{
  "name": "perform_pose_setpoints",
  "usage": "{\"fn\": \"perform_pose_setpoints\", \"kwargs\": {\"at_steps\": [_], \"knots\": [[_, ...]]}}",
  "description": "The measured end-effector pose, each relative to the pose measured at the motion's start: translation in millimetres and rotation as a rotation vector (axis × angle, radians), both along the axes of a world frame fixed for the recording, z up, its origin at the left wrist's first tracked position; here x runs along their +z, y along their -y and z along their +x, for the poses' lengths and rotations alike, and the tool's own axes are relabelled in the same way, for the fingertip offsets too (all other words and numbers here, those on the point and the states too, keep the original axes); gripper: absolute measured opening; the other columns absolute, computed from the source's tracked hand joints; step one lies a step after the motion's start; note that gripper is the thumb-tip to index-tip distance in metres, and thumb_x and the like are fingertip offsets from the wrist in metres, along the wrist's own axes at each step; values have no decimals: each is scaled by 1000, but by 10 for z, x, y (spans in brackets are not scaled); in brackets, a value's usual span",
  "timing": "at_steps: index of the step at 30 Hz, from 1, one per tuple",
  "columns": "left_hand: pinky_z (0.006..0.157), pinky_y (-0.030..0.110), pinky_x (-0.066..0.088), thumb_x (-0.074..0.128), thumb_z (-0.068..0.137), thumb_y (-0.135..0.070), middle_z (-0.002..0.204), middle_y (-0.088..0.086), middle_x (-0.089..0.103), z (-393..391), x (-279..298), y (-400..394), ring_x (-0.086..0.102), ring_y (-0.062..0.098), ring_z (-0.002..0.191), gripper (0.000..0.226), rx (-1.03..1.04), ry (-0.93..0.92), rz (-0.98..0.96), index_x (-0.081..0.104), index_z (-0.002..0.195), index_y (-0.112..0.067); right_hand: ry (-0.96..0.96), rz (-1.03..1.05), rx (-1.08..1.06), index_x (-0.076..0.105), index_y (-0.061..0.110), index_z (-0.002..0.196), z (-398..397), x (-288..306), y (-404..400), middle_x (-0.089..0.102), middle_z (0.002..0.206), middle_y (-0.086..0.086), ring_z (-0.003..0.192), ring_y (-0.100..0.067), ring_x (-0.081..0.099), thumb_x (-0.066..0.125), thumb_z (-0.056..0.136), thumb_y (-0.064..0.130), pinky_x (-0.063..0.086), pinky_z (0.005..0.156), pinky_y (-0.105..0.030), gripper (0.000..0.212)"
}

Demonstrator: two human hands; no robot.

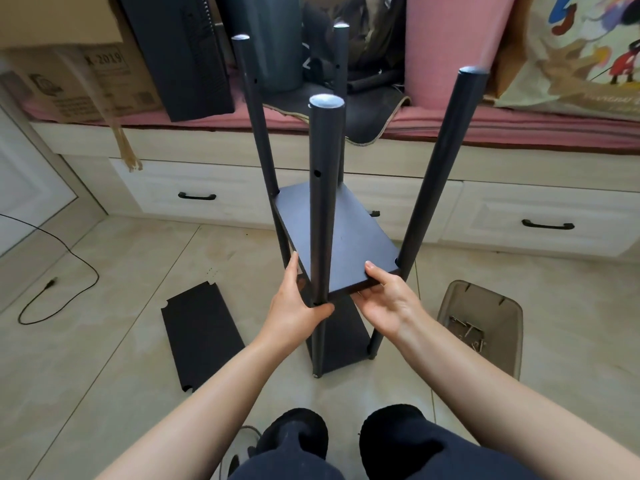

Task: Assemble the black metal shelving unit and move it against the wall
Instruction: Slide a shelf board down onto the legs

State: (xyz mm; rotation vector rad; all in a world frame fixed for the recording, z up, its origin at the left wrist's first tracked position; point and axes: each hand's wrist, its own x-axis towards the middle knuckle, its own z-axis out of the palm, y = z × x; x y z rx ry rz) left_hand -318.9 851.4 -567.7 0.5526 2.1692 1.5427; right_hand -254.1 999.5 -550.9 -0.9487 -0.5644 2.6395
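While the four black cylindrical metal posts stand upright from the black rectangular bottom shelf on the pale tiled floor, a second black rectangular shelf board is held between them, tilted with its far end higher. The left hand grips the near-left corner, thumb curled against the near post, apparently to steady that post while the corner notch is aligned. The right hand grips the near-right edge, thumb on top and fingers beneath, so as to carry the board's weight and level it. Holes in the posts, visible above the board, suggest where a further shelf fastens. A third black notched shelf panel lies flat on the floor at near left, presumably awaiting its turn. A brownish translucent plastic bin holding metal screws sits at near right, within reach. The unit stands just before the white drawer fronts at the far side, not yet finished.
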Motion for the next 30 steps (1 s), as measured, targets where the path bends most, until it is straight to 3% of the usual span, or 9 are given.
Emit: {"fn": "perform_pose_setpoints", "kwargs": {"at_steps": [4,6,10,15,19,21,25,28,30], "knots": [[112,40,43,87,76,-20,148,-16,47,7,29,-96,47,8,136,104,-6,-26,57,22,154,-42,19,23,17,61,6,107,37,-7,-13,74,105,-16,95,-28,71,62,93,4,57,85,-36,14],[110,41,45,86,78,-24,137,-13,54,12,23,-169,52,9,127,74,4,-103,48,44,132,-51,31,57,38,61,7,109,61,-20,-26,75,102,-16,93,-27,72,64,93,6,58,80,-35,17],[101,30,48,83,81,-26,117,-22,53,10,-42,-173,56,4,112,53,7,-121,80,48,103,-60,101,220,142,62,13,112,124,-56,-129,76,105,-11,100,-22,72,67,92,13,54,89,-33,21],[83,5,45,82,82,-26,123,-28,53,-19,-37,-110,57,-7,111,54,0,-79,121,51,113,-57,215,431,474,63,15,123,275,-61,-444,75,110,-7,109,-21,68,59,96,40,50,82,-32,37],[77,0,44,82,82,-27,121,-28,54,-18,-13,-103,56,-7,110,56,5,-60,109,51,124,-50,399,706,704,76,10,104,429,29,-784,77,97,-5,83,-16,73,67,81,65,57,76,-32,60],[75,0,44,82,82,-27,122,-27,54,-32,-12,-89,56,-9,108,59,6,-51,111,52,129,-45,457,858,662,77,10,94,475,51,-950,73,81,-2,64,-14,62,74,79,56,56,69,-29,48],[72,-2,42,81,83,-24,126,-6,61,-83,-20,-52,61,6,102,61,-1,-57,114,53,135,-39,399,855,467,69,9,96,426,88,-1137,69,83,-6,63,-15,60,64,93,16,56,63,-29,9],[72,-1,43,81,83,-23,120,21,56,-145,-27,-31,60,30,106,63,-2,-66,83,54,138,-36,369,785,464,69,7,102,251,122,-1093,75,97,-12,84,-23,71,58,98,33,57,74,-32,28],[73,-3,42,81,83,-23,123,4,63,-202,-38,11,61,20,111,62,-23,-75,75,54,137,-39,330,776,496,73,11,92,119,151,-1023,76,99,-13,91,-27,74,58,97,42,58,77,-36,35]]}}
